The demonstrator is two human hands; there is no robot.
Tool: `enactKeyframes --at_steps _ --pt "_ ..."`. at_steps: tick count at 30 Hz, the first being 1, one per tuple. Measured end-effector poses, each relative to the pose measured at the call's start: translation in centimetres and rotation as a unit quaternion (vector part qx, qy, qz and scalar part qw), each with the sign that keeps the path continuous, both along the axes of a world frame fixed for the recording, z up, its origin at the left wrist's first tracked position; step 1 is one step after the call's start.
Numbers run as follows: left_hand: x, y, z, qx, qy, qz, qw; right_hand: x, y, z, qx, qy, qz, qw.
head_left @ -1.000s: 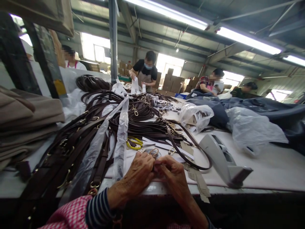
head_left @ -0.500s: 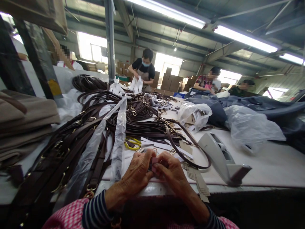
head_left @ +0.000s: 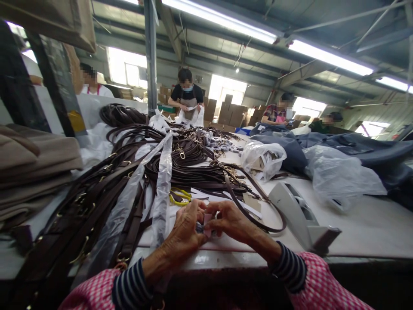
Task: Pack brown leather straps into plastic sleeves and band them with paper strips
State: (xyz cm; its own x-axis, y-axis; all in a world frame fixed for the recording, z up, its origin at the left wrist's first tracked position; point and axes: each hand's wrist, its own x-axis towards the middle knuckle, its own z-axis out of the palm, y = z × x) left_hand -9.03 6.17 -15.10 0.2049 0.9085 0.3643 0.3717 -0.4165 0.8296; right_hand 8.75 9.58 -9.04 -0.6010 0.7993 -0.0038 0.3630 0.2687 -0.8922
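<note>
I have a small pink tab (head_left: 207,224) pinched in my fingers, with both hands closed around it over the white worktable (head_left: 364,228), close to its near edge. My left hand (head_left: 184,228) curls around it from one side. My right hand (head_left: 230,221) comes in from the other, with its fingertips (head_left: 215,217) pressed against the tab. Something dark sits tight against the tab, too small for me to make out.

Just past my hands lie yellow-handled scissors (head_left: 179,197) and some paper tags (head_left: 251,202). A brown leather strap (head_left: 254,210) curves in a long loop to my right, and a heap of brown leather straps with brass clasps (head_left: 183,168) spreads across the table to my left and ahead. A clear plastic sleeve (head_left: 163,193) lies over them. Further right sit a grey tape dispenser (head_left: 300,215) and clear plastic bags (head_left: 338,176), in front of navy fabric (head_left: 355,148). Folded taupe fabric (head_left: 32,159) is stacked at my left. Across the table, a co-worker in a black shirt and apron (head_left: 186,97) stands with hands on something white, in front of cardboard boxes (head_left: 230,110).
</note>
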Motion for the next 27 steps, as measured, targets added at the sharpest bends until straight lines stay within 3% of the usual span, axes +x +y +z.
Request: enactKeyframes --at_steps 5,8,11,17,21,27 --pt "-0.2 0.2 0.4 -0.014 0.000 -0.011 1.000 -0.3 1.5 0.7 -0.015 -0.067 0.071 0.995" --pt "-0.4 0.0 0.7 -0.018 0.032 0.014 0.999 -0.5 1.9 1.0 0.000 -0.086 0.088 0.992" --pt "-0.5 -0.2 1.0 0.010 0.093 0.034 0.995 -0.1 1.5 0.6 0.013 -0.051 0.071 0.996" --pt "-0.5 -0.4 1.4 0.025 0.166 -0.003 0.986 0.8 1.2 -0.4 0.008 -0.008 0.026 1.000" --pt "-0.3 -0.6 1.2 0.029 0.146 -0.045 0.988 0.7 2.6 1.1 -0.040 -0.086 0.114 0.989" --pt "-0.5 0.1 0.3 0.047 0.118 -0.083 0.988 -1.2 4.6 4.0 -0.027 -0.259 0.210 0.942"
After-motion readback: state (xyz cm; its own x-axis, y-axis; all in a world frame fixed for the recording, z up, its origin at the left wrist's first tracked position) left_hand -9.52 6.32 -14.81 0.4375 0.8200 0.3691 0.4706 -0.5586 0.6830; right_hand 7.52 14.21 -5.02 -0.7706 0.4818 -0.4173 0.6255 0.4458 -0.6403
